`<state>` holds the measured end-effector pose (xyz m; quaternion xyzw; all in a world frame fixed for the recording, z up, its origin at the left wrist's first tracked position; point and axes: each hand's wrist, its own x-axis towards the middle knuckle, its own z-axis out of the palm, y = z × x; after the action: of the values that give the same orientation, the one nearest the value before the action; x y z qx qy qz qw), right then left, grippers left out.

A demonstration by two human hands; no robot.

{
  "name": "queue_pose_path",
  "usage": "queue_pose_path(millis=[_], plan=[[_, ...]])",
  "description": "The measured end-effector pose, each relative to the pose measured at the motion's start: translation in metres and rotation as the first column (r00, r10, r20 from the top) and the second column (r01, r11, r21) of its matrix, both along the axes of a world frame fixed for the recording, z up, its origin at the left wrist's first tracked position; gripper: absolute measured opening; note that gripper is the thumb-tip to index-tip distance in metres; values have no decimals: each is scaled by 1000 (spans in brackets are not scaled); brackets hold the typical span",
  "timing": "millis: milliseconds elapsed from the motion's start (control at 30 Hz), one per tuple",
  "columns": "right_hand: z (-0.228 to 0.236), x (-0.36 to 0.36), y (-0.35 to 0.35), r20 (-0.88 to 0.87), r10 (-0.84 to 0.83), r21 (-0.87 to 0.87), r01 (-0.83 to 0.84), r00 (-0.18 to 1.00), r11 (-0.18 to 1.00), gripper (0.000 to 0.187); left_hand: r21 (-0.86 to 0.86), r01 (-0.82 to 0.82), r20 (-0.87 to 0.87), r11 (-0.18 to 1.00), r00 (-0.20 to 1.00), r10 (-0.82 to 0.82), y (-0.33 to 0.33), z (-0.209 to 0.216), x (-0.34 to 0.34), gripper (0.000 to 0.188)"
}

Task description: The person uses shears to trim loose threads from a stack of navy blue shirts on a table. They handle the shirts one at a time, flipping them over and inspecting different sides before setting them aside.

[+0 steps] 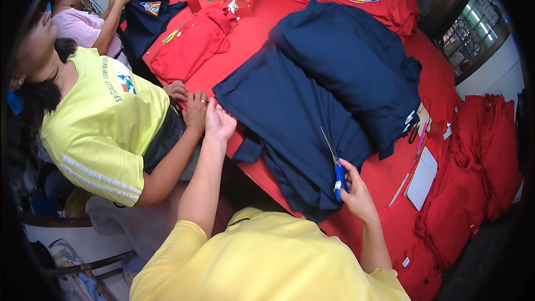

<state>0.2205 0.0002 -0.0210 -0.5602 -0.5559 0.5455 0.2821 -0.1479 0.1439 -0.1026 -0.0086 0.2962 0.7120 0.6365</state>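
Observation:
My right hand grips blue-handled scissors, whose thin blades point away over a navy garment. The cloth lies spread on the red-covered table, its near edge hanging by the table's front. Palm up, my left hand is open at the garment's left corner and holds nothing that I can see. Right beside it is a co-worker's hand, with a ring on one finger; the two hands appear to touch or nearly so. A thick heap of navy garments sits just beyond the spread one.
Close on my left stands a co-worker in a yellow shirt; farther off, another in pink handles a navy garment. Red garments pile up at the right, near a white sheet. Yellow-green snips lie on red cloth.

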Motion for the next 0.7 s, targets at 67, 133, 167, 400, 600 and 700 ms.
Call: queue_pose_path(millis=[67, 133, 167, 400, 600, 700], plan=[[5, -11, 2, -287, -71, -65, 55, 955, 996, 70, -30, 11, -111, 1000, 994, -14, 11, 5, -7, 39], [12, -26, -1, -552, -144, -125, 89, 821, 988, 72, -273, -109, -892, 956, 400, -209, 10, 30, -12, 29], [14, -33, -4, -665, -179, -155, 100, 725, 983, 74, -248, -146, -940, 958, 277, -201, 11, 38, -20, 27], [-17, -41, -7, 301, 16, 429, -150, 954, 891, 69, 106, -171, -978, 980, -198, 72, 84, 84, -57, 47], [60, 44, 78, -551, -504, 217, 697, 666, 684, 33, 508, 380, -674, 773, 734, 82, 209, 198, -17, 43], [85, 123, 73, -637, -554, 497, 835, 536, 236, 42, 574, 510, -691, 640, 721, 46, 175, 242, 58, 71]])
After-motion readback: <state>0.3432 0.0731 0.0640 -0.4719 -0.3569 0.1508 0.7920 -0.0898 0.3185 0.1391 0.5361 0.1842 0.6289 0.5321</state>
